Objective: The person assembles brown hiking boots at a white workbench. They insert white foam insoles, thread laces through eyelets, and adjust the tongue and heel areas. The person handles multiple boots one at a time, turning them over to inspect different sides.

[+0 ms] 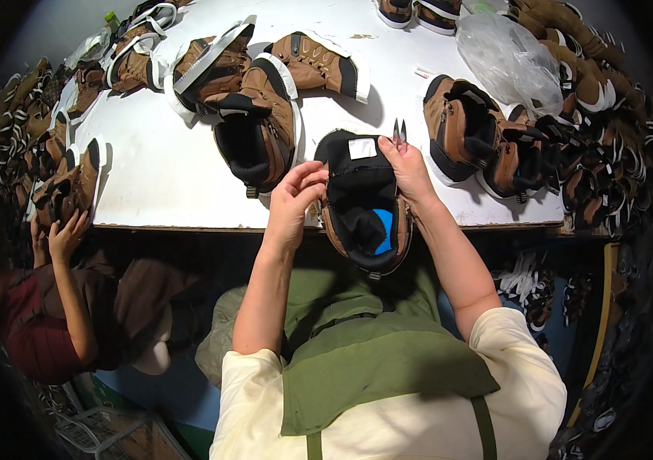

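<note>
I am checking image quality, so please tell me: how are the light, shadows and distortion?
Head view: the white table is bright, with shadows beside the boots; the held boot looks fairly sharp. Same view: the space underneath is dark, the plastic bag shows shiny highlights, and the yellow strip bends near the black rim.

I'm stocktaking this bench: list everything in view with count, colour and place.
Held boot: one, brown and black, between hands
Label: one, white, held boot's tongue
Pointed metal tool: one, silver, right hand
Loose boots: several, brown and black, on table
Shoe piles: uncountable, mostly brown and black, both sides
Plastic bag: one, clear, table's upper right
Table: one, white, ahead
Co-worker: one, maroon top, left
Apron: one, green, on wearer
Shirt: one, cream, under apron
Left hand: one, bare, boot's left edge
Right hand: one, bare, boot's right edge
</note>
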`<state>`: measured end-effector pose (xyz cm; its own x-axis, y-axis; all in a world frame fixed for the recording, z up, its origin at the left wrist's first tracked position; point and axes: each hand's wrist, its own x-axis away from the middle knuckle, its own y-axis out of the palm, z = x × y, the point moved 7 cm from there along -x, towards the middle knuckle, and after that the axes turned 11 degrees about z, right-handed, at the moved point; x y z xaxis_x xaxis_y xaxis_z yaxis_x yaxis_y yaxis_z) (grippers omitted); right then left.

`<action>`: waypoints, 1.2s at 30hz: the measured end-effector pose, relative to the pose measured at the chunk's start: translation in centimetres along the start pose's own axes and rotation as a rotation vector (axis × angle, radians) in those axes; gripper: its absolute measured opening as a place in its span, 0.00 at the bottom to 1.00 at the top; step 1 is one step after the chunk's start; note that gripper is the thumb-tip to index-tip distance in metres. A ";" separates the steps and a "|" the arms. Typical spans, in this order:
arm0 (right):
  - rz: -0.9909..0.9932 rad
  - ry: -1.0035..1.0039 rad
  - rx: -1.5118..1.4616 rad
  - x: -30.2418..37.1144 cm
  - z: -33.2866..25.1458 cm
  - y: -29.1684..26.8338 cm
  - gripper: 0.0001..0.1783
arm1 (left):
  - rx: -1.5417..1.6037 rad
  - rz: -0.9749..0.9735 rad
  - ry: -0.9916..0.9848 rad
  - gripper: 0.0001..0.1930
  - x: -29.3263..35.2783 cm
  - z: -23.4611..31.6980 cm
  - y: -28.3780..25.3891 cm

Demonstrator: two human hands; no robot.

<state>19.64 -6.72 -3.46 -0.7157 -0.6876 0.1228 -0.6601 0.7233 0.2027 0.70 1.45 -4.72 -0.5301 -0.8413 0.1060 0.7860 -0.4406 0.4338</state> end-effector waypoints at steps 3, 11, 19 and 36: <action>-0.001 -0.047 0.068 -0.6 0.4 -0.5 0.15 | -0.108 0.005 -0.007 0.22 0.4 0.7 0.9; 0.053 -0.154 0.176 0.4 -0.7 -0.5 0.18 | -0.181 0.114 -0.014 0.13 -0.4 0.1 0.8; 0.075 -0.125 0.172 0.3 -0.4 -0.4 0.18 | -0.169 0.159 -0.046 0.15 -1.2 -0.6 0.2; 0.043 -0.110 0.168 0.0 -0.6 0.2 0.16 | -0.140 -0.005 -0.108 0.16 -1.4 0.3 3.1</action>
<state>19.68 -6.59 -2.81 -0.7584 -0.6516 0.0189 -0.6508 0.7585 0.0340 3.76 1.32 -3.27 -0.5589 -0.8040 0.2029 0.8161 -0.4901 0.3062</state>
